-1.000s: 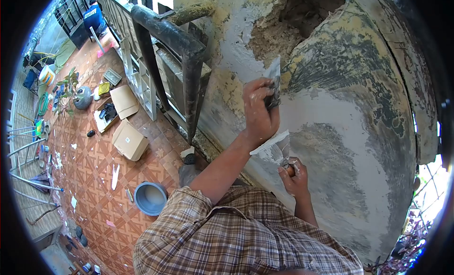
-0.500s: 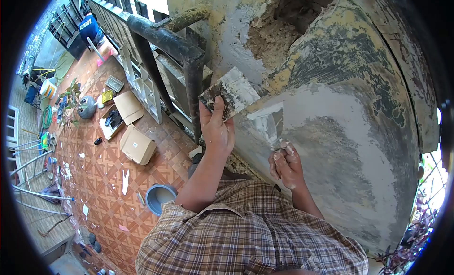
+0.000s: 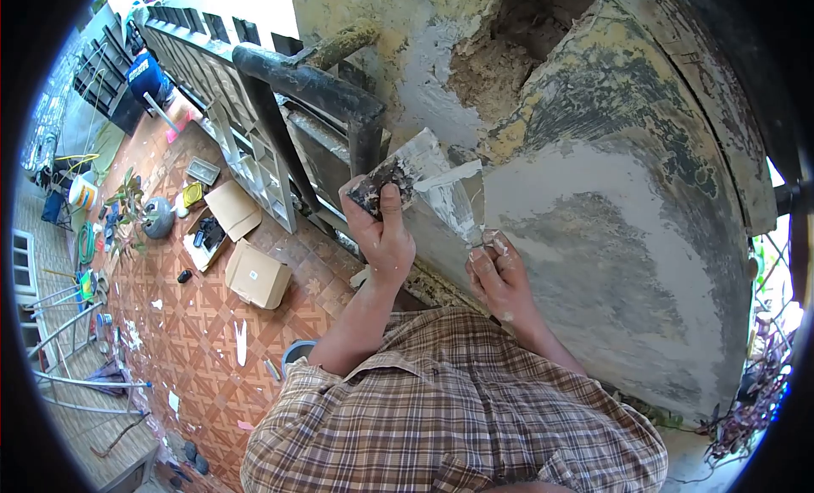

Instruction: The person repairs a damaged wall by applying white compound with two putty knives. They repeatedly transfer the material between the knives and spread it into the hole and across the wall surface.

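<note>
My left hand (image 3: 383,243) is closed on the dark, worn end of a flat rectangular plate (image 3: 426,156) smeared with white putty, its thumb on top. In my right hand (image 3: 502,279) is a putty knife (image 3: 458,203), gripped near the base of its wide blade. White putty coats much of that blade, which overlaps the near edge of the plate in this view. White residue marks the right fingers. Just beyond both hands stands the wall (image 3: 585,277), with smooth grey-white filler over its lower part and bare, stained patches above.
A deep broken hole (image 3: 526,48) opens in the wall's upper part. Dark metal railing (image 3: 314,90) stands left of my hands. On the tiled floor lie cardboard boxes (image 3: 257,275), a potted plant (image 3: 158,217) and a grey bucket (image 3: 297,352), partly hidden by my arm.
The putty knife has moved left, onto the plate's edge, with my right hand following. My left hand and the plate have shifted slightly left. The view has turned a little.
</note>
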### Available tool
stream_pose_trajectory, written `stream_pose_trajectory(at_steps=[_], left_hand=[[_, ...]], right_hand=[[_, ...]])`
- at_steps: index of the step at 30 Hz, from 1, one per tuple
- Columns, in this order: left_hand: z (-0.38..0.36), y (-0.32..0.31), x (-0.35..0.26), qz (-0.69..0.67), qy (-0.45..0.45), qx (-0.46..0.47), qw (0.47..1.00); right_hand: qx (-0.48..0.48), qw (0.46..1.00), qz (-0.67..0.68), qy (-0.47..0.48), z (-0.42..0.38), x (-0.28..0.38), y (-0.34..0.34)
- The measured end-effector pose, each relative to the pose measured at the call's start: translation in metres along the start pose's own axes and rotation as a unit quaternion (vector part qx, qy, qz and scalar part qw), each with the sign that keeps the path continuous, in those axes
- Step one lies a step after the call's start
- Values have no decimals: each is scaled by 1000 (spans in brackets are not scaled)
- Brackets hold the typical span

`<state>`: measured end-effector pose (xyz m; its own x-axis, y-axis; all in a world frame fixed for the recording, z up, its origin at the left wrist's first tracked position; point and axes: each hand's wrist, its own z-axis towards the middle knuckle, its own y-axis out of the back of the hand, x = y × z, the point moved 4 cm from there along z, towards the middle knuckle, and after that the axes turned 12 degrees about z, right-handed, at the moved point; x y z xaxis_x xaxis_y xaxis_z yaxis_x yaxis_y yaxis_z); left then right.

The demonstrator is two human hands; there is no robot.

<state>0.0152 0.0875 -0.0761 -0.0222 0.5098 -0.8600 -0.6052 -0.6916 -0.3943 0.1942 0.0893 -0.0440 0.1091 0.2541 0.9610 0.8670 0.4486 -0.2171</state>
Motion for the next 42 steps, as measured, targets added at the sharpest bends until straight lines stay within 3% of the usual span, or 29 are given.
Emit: stream_pose_trajectory(at_steps=[5,11,14,16,18,20,22,24,25,28,30,34,37,39,42], left_hand=[[14,11,-10,81,-57,49,994],[18,10,-10,60,-5,100,993],[3,11,-5,20,63,126,990],[-7,10,-16,188,-85,171,963],[-16,12,-12,178,-69,191,963],[-13,15,-4,52,56,128,989],[-2,20,-9,17,90,104,990],[8,23,-18,-102,198,66,973],[13,23,-26,-138,234,74,960],[19,28,-29,-200,290,71,933],[19,26,-28,-200,269,70,939],[16,9,-26,-221,248,71,940],[17,-1,-27,-247,235,81,937],[15,-7,-23,-249,225,83,938],[14,-13,-22,-245,219,86,941]], right_hand=[[-8,1000,24,9,4,-2,-5],[-35,998,33,32,8,7,-20],[-46,997,28,49,10,19,-29],[-52,997,34,56,12,28,-35],[-59,995,58,60,14,33,-38],[-46,993,21,108,17,30,-33],[-32,987,-21,153,18,24,-24],[-86,963,-152,206,17,19,-12],[-87,962,-154,207,18,15,-5],[-114,918,-255,282,16,20,2],[-117,890,-313,311,12,26,-4],[-113,886,-326,310,6,29,-8],[-122,905,-316,257,5,30,-4],[-102,876,-373,288,5,34,-8],[-114,868,-408,260,1,39,-8]])
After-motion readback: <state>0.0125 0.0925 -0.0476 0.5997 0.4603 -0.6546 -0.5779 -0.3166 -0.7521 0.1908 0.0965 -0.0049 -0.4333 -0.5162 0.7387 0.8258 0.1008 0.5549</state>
